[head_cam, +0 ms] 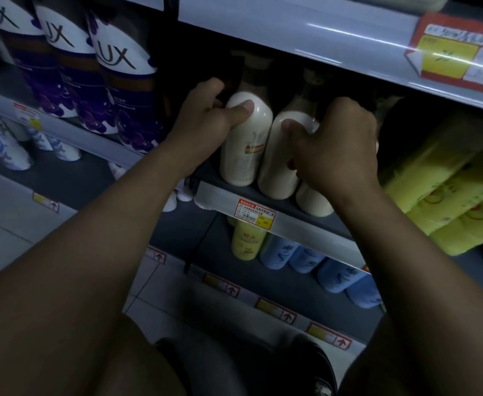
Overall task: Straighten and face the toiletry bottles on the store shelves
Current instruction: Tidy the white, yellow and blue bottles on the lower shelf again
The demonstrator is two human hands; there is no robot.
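Three cream-white pump bottles stand in a row on the middle shelf (277, 215). My left hand (206, 115) grips the shoulder of the left cream bottle (243, 155), thumb across its front. My right hand (334, 144) is wrapped around the middle cream bottle (277, 172), thumb on its front. It hides most of the third cream bottle (311, 202), of which only the base shows. The bottles' pump tops sit in deep shadow under the upper shelf.
Purple-and-white LUX bottles (120, 90) stand to the left. Yellow wrapped packs (457, 195) fill the right side. On the shelf below are a yellow bottle (246, 241) and several blue bottles (306, 255). The upper shelf edge (291, 41) hangs close above the hands.
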